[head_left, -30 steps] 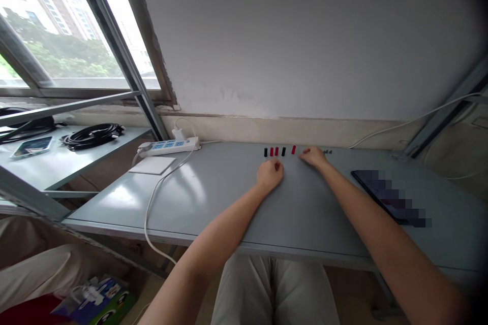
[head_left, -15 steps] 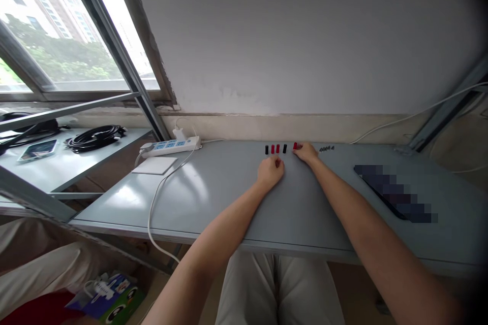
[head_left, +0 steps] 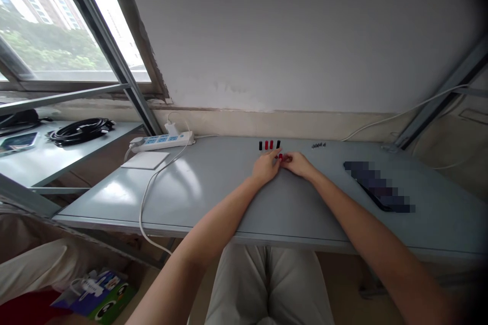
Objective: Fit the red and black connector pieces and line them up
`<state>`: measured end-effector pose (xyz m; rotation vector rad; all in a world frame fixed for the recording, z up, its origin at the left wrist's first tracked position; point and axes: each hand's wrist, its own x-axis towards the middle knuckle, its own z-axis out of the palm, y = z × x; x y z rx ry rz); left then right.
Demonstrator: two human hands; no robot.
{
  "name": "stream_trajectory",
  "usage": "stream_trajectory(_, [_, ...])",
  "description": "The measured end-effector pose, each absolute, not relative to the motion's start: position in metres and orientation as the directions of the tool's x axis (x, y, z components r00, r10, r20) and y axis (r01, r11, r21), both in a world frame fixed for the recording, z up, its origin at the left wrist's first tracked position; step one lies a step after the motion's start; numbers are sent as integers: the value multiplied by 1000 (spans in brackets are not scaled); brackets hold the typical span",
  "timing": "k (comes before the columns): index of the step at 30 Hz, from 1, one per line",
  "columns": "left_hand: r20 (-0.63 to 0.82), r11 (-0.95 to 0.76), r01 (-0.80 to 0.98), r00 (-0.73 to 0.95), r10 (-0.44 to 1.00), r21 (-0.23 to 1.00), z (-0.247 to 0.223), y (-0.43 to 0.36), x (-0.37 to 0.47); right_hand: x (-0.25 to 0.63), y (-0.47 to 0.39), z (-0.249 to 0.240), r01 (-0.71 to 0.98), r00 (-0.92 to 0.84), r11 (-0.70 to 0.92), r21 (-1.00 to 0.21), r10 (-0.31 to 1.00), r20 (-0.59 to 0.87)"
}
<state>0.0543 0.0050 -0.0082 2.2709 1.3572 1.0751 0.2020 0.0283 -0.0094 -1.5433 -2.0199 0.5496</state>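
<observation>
Both my hands meet over the desk, a little in front of a short row of small cylinders. A red piece [head_left: 281, 156] is between them, pinched by the fingers of my right hand [head_left: 297, 163] and touched by those of my left hand [head_left: 266, 166]. The row holds a black cylinder [head_left: 261, 145] at its left end, two red cylinders [head_left: 269, 144] in the middle and another black cylinder [head_left: 278, 144] at the right. Several small dark metal bits [head_left: 318, 145] lie to the right of the row.
A dark, pixelated flat object [head_left: 377, 187] lies at the right of the desk [head_left: 213, 188]. At the left are a white power strip [head_left: 162, 141], a white flat pad [head_left: 145, 160] and a cable hanging over the front edge. Coiled black cable [head_left: 82, 131] rests on the neighbouring desk.
My right hand has moved left and nearer to me, bringing the red piece to my left hand. The camera view has shifted slightly.
</observation>
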Motion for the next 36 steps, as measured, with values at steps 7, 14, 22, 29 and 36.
stream_trajectory(7, [424, -472, 609, 234, 875, 638, -9, 9, 55, 208, 13, 8, 835, -338, 411, -366, 908, 249])
stream_trajectory(14, [342, -339, 480, 85, 936, 809, -7, 14, 54, 224, 15, 2, 921, -247, 301, -248, 943, 225])
stream_trajectory(22, [327, -342, 360, 106, 939, 868, -8, 13, 57, 225, 16, 1, 947, -165, 215, -238, 963, 214])
stream_trajectory(29, [321, -350, 409, 139, 937, 843, -8, 13, 58, 227, 18, 1, 955, -182, 229, -189, 954, 239])
stream_trajectory(36, [302, -347, 428, 171, 938, 834, -10, 13, 56, 225, 18, 2, 944, -186, 249, -216, 944, 272])
